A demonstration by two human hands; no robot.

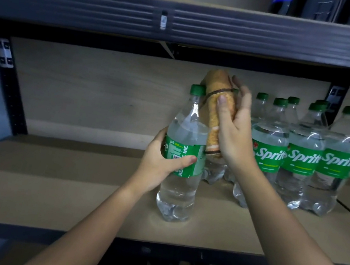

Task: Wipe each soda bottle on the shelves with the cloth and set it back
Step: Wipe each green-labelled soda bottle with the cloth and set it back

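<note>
While the left hand wraps thumb and fingers round the green label of the soda bottle at centre frame, the right hand presses a rolled tan cloth against its shoulder, thumb across the roll and fingers curled behind it. The bottle stands, or very nearly stands, on the shelf board, just left of the Sprite row at centre right.

Handling, as I judge it: full to the shoulder, so it should be weighty, and the clear plastic looks smooth and likely slick. The label band gives the surest hold, and that is exactly where the grip sits. The cloth is soft and bends to the curve.

Only the one head view here. The left fingers vanish behind the bottle. The bottles at the back of the row are mostly masked, so no count is possible. Dark shapes at upper right and beneath the shelf are too dim to name.
</note>
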